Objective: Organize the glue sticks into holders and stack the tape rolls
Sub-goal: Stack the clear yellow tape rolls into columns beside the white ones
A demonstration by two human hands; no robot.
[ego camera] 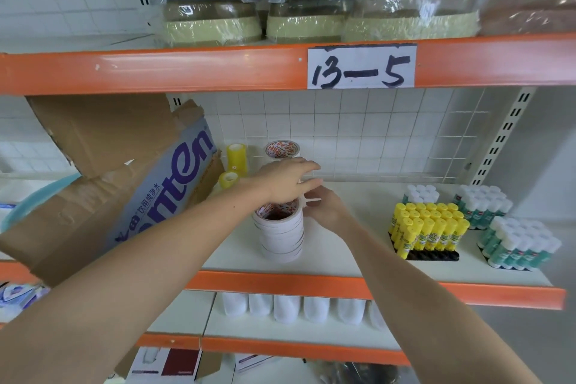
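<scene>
Head view: tape stack (280, 235) stands upright just under left hand (285, 181), fingers spread; right hand (324, 207) beside it, grip unclear.

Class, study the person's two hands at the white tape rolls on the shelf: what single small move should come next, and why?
Probably lower and square up the roll on the rear tape stack. The left hand and right hand meet just behind the front tape stack, which looks complete, while the glue sticks already stand in holders.
</scene>
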